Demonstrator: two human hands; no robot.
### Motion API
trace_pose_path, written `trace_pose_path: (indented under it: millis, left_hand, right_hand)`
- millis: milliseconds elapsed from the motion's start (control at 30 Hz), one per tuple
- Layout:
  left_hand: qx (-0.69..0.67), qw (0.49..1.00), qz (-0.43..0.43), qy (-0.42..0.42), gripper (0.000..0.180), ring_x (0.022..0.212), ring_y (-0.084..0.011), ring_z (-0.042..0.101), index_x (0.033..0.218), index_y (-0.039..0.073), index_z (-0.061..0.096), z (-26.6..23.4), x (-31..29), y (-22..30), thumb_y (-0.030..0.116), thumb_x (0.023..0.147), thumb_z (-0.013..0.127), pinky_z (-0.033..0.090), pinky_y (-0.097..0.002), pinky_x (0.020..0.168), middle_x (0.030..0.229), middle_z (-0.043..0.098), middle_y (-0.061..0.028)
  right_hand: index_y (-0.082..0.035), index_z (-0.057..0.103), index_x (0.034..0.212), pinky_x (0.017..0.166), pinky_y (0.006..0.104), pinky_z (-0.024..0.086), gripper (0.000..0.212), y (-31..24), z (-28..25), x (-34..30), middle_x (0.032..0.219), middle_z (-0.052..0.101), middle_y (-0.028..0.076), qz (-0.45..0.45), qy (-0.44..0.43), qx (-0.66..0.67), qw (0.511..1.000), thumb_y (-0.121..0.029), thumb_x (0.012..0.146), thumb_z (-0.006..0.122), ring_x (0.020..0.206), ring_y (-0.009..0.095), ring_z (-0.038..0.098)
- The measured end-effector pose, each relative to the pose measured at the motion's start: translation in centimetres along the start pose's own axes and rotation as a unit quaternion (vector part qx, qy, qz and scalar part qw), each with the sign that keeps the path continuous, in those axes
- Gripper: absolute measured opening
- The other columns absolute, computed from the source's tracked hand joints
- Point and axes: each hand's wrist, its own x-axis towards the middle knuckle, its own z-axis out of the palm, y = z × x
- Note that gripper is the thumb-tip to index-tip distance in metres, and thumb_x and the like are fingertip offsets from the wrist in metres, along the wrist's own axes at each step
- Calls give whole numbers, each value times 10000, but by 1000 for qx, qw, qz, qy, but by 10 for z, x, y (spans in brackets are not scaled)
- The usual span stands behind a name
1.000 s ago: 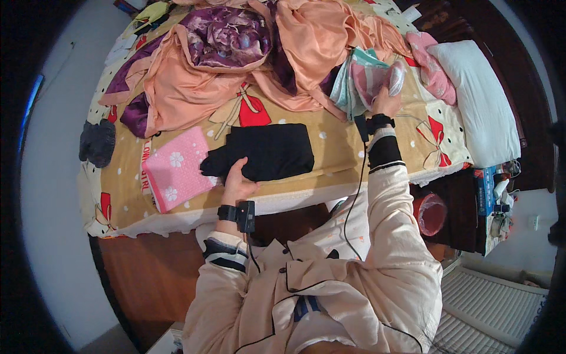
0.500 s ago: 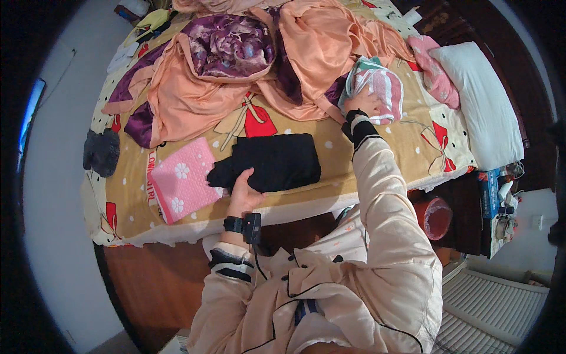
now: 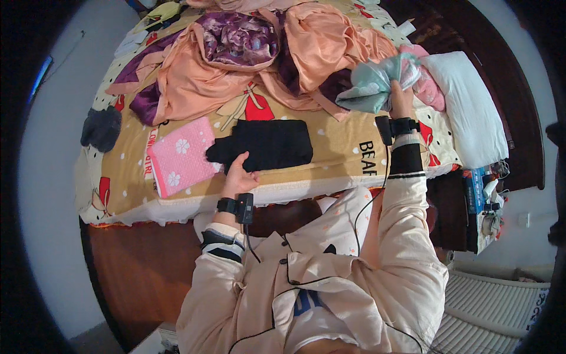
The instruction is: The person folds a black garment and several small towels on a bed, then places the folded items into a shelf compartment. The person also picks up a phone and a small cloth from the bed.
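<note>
My right hand [image 3: 402,99] grips a towel [image 3: 377,85], pale green and whitish, bunched and lifted above the right side of the bed. My left hand [image 3: 239,174] rests at the near edge of a folded black garment [image 3: 274,144], its fingers apart and touching or close to the cloth. The black garment lies flat, with a narrower part pointing left. Beside it on the left is a folded pink towel [image 3: 183,153] with white flowers, slightly tilted.
A patterned tan sheet [image 3: 336,138] covers the bed. Peach satin bedding [image 3: 200,88] with purple parts lies heaped across the far side. A white pillow [image 3: 469,109] and pink cloth [image 3: 429,88] are at the right, a dark grey cloth [image 3: 101,128] at the left edge.
My right hand has picked the green towel up off the bed and moved right with it. My left hand stays by the black garment. The view has shifted slightly.
</note>
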Motion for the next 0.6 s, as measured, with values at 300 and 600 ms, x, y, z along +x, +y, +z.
trace_pose_path:
  millis: [300, 600]
  left_hand:
    - [55, 994, 22, -89, 515, 985, -271, 434, 1031, 24, 438, -1, -41, -46, 414, 761, 639, 371, -390, 842, 1047, 445, -121]
    - [16, 992, 78, -94, 557, 1015, -268, 410, 1156, 34, 356, -14, -51, -41, 336, 773, 625, 365, -439, 898, 1172, 369, -126]
  right_hand:
    - [-92, 531, 1151, 872, 450, 411, 665, -19, 121, -176, 1063, 549, 185, -185, -384, -312, 849, -370, 591, 755, 1011, 381, 507]
    - [-115, 593, 1074, 934, 405, 360, 521, 54, 109, -196, 1072, 558, 135, -107, -345, -222, 906, -252, 597, 748, 983, 334, 503]
